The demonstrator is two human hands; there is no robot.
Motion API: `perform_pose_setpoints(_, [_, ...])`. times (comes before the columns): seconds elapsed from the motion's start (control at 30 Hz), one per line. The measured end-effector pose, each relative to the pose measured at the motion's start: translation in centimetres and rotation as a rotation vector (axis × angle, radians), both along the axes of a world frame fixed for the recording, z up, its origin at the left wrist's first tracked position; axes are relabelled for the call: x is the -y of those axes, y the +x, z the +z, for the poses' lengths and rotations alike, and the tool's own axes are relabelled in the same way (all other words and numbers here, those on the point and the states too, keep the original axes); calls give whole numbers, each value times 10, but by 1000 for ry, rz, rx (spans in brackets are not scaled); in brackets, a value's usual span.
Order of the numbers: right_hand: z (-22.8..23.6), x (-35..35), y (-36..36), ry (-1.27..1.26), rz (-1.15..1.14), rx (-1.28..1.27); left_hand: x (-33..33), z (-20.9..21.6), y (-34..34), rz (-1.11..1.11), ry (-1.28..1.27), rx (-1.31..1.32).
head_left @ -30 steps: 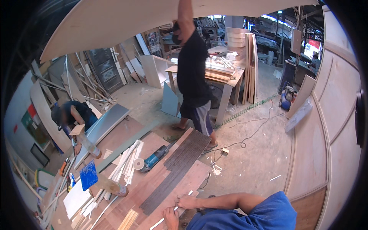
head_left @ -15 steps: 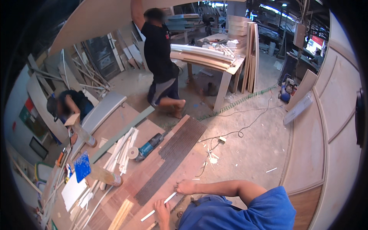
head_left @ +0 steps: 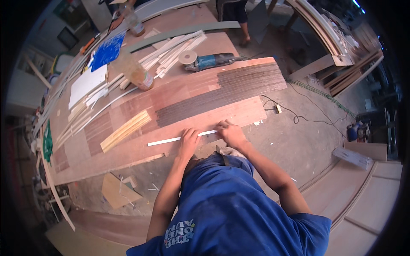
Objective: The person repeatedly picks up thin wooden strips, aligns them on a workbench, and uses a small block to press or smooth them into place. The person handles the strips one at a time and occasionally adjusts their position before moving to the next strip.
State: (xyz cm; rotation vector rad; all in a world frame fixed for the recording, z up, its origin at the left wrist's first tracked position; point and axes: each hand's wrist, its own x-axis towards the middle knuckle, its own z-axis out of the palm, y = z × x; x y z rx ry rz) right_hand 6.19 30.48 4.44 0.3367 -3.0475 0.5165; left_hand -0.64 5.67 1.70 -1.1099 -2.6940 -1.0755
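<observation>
A thin white strip (head_left: 164,141) lies along the near edge of the wooden worktable (head_left: 252,112). Around its middle, the closed fingers of my left hand (head_left: 189,141) grip it. My right hand (head_left: 230,133) pinches its right end, with the fingertips partly hidden. Just beyond my hands is a panel of dark, narrow wooden slats (head_left: 218,93). A small bundle of pale yellow wood strips (head_left: 126,130) rests on the table to the left of my left hand.
Behind the slats lies a blue-green angle grinder (head_left: 209,62) beside loose pale wood strips (head_left: 171,53). A plastic bottle (head_left: 141,77) stands left of it, near a blue-smeared board (head_left: 109,50). A cable (head_left: 294,115) runs over the floor at right. Another person's leg (head_left: 244,32) shows at the far side.
My view has swung downward and to the left. Both hands stay on the white strip, now lying flatter across the picture. The standing co-worker is mostly out of view.
</observation>
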Motion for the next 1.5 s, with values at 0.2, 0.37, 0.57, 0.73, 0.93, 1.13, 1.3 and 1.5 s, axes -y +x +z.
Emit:
perform_pose_setpoints(0.2, [8,-20,8,-80,-17,76,-16,11,10,47,-13,-35])
perform_pose_setpoints(0.37, [13,-32,14,-279,-82,34,-38,12,16,-3,-107,-53])
perform_pose_setpoints(0.57, [29,-58,39,-342,-368,56,-49,20,17,10,-117,-55])
perform_pose_setpoints(0.73, [25,-41,43,-469,-385,111,-62,26,15,-43,-78,-49])
perform_pose_setpoints(0.93, [16,-20,27,-336,-268,-34,-68,18,14,-85,-66,23])
perform_pose_setpoints(1.13, [4,-20,18,-192,-130,-75,-68,12,14,-104,-63,-46])
perform_pose_setpoints(1.3, [-2,-25,17,-191,-80,-127,-67,0,15,-84,0,-86])
perform_pose_setpoints(1.5, [5,-28,12,-216,-39,-99,-64,-14,21,-91,80,-149])
